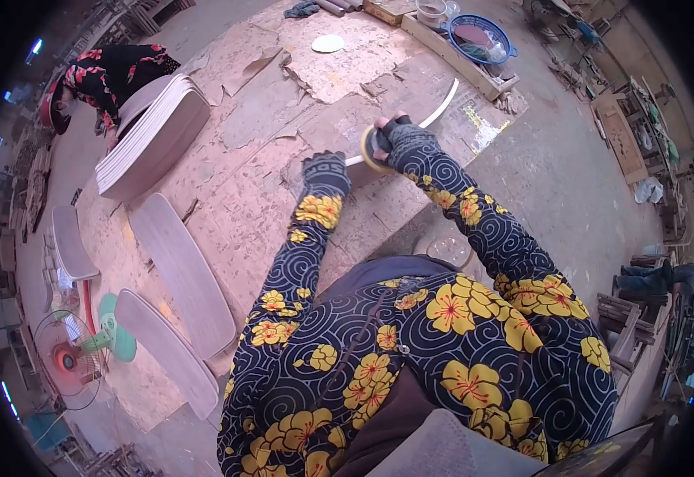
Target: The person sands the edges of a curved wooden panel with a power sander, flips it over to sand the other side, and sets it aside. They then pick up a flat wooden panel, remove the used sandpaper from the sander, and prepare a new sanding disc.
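Note:
A thin, pale curved strip (442,105) is held edge-on above the worktable. My left hand (326,172), in a dark fingerless glove, is closed round its near left end. My right hand (399,139), gloved the same way, has its fingers closed round a yellowish tape-like roll (369,149) beside the strip. The strip passes behind or under this hand and curves up to the right beyond it. Whether the right fingers also touch the strip is hidden.
Curved grey panels (184,274) lie at the left, near a stack of them (156,139) and a bending co-worker (116,75). A green fan (116,327) stands lower left. A blue basket (512,49) and a wooden tray (450,57) are at the upper right.

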Demonstrator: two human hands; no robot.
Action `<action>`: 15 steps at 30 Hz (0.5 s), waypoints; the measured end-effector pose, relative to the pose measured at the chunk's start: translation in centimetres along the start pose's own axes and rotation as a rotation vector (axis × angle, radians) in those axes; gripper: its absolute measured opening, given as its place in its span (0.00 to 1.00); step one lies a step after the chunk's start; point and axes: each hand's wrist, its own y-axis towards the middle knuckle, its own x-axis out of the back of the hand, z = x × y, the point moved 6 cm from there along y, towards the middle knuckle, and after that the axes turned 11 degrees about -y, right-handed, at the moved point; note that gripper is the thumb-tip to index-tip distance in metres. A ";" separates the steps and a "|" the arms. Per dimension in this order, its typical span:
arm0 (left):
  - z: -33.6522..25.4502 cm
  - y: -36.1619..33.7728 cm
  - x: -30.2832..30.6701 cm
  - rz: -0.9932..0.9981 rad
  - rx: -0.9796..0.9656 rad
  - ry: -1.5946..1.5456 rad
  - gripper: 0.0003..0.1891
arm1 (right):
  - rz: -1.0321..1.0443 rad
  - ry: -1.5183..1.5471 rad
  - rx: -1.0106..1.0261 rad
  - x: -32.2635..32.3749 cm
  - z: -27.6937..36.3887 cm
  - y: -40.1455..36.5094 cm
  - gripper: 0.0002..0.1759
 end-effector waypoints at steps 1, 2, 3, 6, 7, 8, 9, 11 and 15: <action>-0.3 0.1 -0.4 -0.039 -0.022 0.015 0.20 | 0.047 -0.032 -0.044 1.6 0.0 -0.5 0.34; 0.2 0.4 -1.3 -0.089 -0.034 -0.041 0.15 | 0.098 -0.065 -0.089 2.3 -0.2 -0.9 0.33; 0.2 0.2 -1.2 -0.097 -0.052 -0.036 0.15 | 0.072 -0.045 -0.154 2.1 -1.6 -0.6 0.33; -0.1 -0.1 -1.0 -0.114 -0.097 -0.036 0.15 | -0.030 -0.030 -0.313 1.3 -9.1 1.4 0.35; -0.3 -0.1 -1.1 -0.105 -0.080 -0.024 0.15 | -0.056 -0.048 -0.319 1.3 -11.2 2.4 0.36; -0.5 -0.2 -1.1 -0.097 -0.064 -0.013 0.15 | -0.082 -0.066 -0.325 1.4 -13.4 3.3 0.38; -0.9 -0.3 -0.9 -0.089 -0.047 0.000 0.15 | -0.049 -0.080 -0.315 1.7 -13.6 4.0 0.37; -2.1 -0.1 -0.7 -0.054 -0.024 0.071 0.15 | 0.015 -0.105 -0.298 1.6 -13.8 5.2 0.37; -4.6 1.7 -1.2 -0.048 -0.004 0.031 0.17 | 0.039 -0.105 -0.060 1.6 -5.9 1.6 0.33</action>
